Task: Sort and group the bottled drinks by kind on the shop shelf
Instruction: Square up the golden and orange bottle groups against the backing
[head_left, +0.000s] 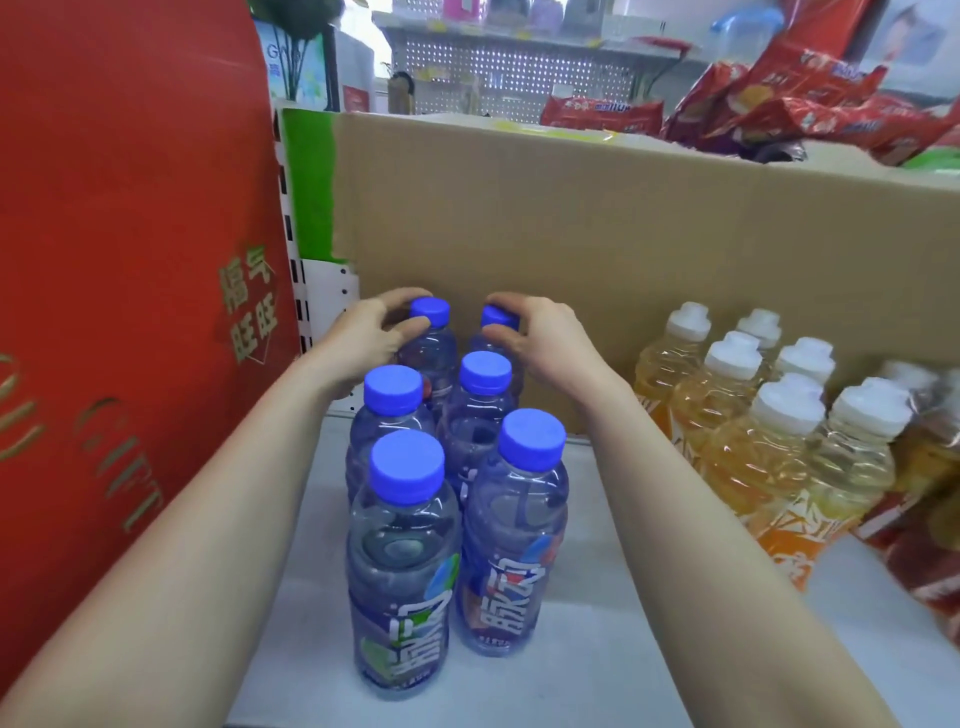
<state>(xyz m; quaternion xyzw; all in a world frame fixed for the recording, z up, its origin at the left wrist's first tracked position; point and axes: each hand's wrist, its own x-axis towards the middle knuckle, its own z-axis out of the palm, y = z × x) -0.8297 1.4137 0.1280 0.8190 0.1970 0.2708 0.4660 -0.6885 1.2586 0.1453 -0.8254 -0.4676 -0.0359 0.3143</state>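
My left hand (363, 340) curls round the top of the back-left bottle (432, 310), and my right hand (543, 343) grips the back-right bottle (500, 317). They head six blue-capped bottles (405, 545) standing in pairs on the white shelf (623, 649). A cardboard box (571, 234) walls the back and a red gift box (130, 260) crowds the left. Yellow drinks (753, 457) stand to the right. The labels read 脉动; the red box reads GIFT.

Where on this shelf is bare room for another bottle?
Bare white shelf between the blue-capped clear bottles and the white-capped orange drink bottles, back to the brown cardboard box. Crowded far right; the red gift box hems the left.
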